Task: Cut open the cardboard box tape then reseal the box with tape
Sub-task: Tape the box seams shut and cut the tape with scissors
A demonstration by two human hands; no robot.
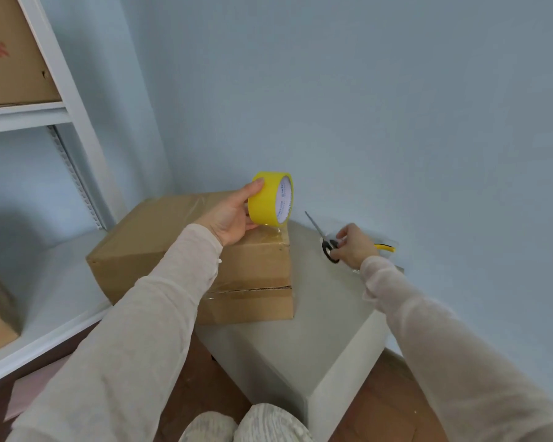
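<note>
Gripping tape roll (pixel 270 199) above box (pixel 160 237) edge, left hand (pixel 233 215); right hand (pixel 356 247) grips scissors (pixel 315 224)

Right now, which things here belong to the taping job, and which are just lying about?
In the job: tape roll in left hand, cardboard box, scissors at right hand.
Lying about: yellow-handled tool in clear packet, shelved box.

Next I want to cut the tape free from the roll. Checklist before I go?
1. The left hand grips the tape roll: ok.
2. A tape strip runs from the roll down to the box edge: ok.
3. That strip is taut: cannot tell.
4. The right hand grips the scissors: cannot tell; its fingers are at the handles.
5. Blades raised to the strip: not ok, they lie on the table.
</note>
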